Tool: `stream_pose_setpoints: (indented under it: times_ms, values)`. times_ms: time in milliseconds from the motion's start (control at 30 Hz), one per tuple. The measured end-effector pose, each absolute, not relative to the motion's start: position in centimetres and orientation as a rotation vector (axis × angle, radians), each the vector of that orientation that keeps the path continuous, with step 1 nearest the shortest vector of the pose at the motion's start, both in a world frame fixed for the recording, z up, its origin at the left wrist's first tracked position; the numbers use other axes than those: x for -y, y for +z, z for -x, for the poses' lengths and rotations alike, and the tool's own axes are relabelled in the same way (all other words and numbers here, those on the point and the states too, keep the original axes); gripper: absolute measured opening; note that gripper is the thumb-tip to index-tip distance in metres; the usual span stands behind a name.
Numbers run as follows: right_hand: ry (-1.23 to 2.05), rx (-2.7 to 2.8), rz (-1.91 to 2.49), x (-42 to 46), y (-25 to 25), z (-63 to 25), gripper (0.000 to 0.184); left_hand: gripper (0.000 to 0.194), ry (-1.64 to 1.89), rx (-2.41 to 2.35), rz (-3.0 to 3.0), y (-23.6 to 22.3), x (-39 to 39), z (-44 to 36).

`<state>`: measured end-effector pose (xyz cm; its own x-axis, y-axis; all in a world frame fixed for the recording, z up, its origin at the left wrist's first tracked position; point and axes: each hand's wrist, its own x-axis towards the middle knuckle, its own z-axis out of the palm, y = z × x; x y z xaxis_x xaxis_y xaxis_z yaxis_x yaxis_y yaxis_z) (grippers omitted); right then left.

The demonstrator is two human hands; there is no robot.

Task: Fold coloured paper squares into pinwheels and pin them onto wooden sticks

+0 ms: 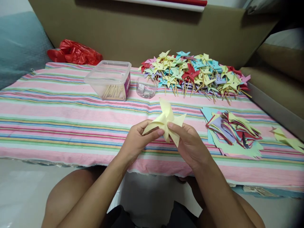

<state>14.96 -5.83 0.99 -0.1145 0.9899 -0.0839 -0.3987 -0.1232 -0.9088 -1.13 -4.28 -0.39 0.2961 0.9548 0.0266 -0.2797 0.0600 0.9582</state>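
A pale yellow paper pinwheel (167, 112) is held between both hands above the near edge of the striped cloth (71, 126). Its blades are folded in toward the middle. My left hand (140, 139) grips the left side, thumb pressed near the centre. From the right, my right hand (190, 139) pinches it with the thumb on the centre. No stick shows on this pinwheel. Beyond the hands stands a small clear round tub (146, 88) with small metal pieces at its bottom.
Left of the tub, a clear plastic box (108, 74) contains wooden sticks. Many finished coloured pinwheels (190, 72) lie heaped at the back right. Cut paper sheets (234, 133) are stacked at right, near a loose yellow paper piece (288, 139). A red plastic bag (76, 53) lies back left.
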Motion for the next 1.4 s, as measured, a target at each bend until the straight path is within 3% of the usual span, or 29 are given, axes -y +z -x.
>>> stream_pose_setpoints:
  times_ms: [167,333,533,1400]
  values:
    - [1.517,0.86,0.912,5.7,0.6,-14.5,0.019,0.024,1.104,-0.772,-1.099,-0.5,4.1,1.3]
    - [1.288,0.679,0.931,5.8,0.0,-12.8,0.019,0.036,1.148,-0.741,-1.007,-1.0,4.2,0.5]
    - [1.249,0.579,0.92,6.0,-0.6,-11.2,0.019,0.02,1.238,-0.782,-0.985,-1.5,4.5,-0.3]
    - [1.414,0.506,0.853,6.0,0.4,-11.5,0.013,0.008,1.269,-0.83,-0.968,-1.0,4.3,0.2]
